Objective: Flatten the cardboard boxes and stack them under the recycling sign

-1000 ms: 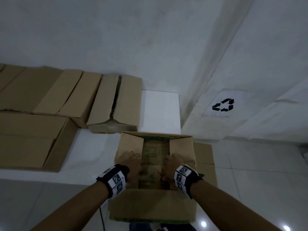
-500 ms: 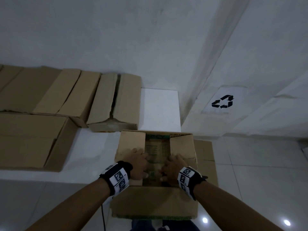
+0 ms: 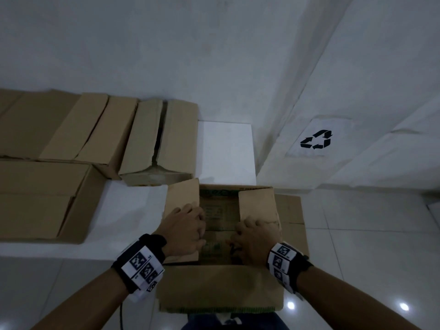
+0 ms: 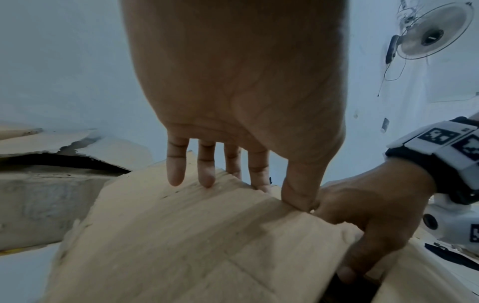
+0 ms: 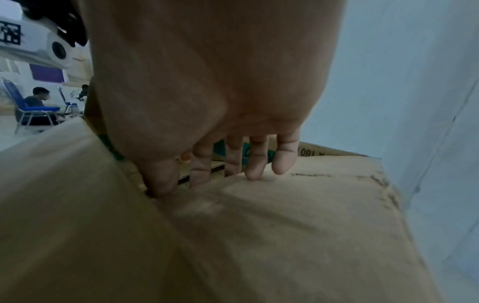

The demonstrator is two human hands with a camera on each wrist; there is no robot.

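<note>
An open brown cardboard box [image 3: 219,287] stands on the floor in front of me, its two inner flaps partly raised. My left hand [image 3: 197,220] holds the left flap [image 3: 182,196] at its inner edge, with most fingers lying on top and the thumb at the edge [image 4: 298,196]. My right hand [image 3: 247,226] grips the inner edge of the right flap [image 3: 257,203], two fingers reaching past it into the box [image 5: 202,170]. The recycling sign [image 3: 315,139] is on the wall to the upper right. Under the box's right side lies a flattened piece of cardboard [image 3: 289,210].
Several closed cardboard boxes [image 3: 157,139] lie on a low white platform [image 3: 226,151] to the left, a larger one [image 3: 35,201] nearest. White tiled floor stretches to the right. A wall fan [image 4: 435,30] hangs high up; a person sits on a blue chair [image 5: 36,102] far behind.
Both hands have slid back along the flaps toward me. The left flap now tilts up higher, its far corner above the box rim.
</note>
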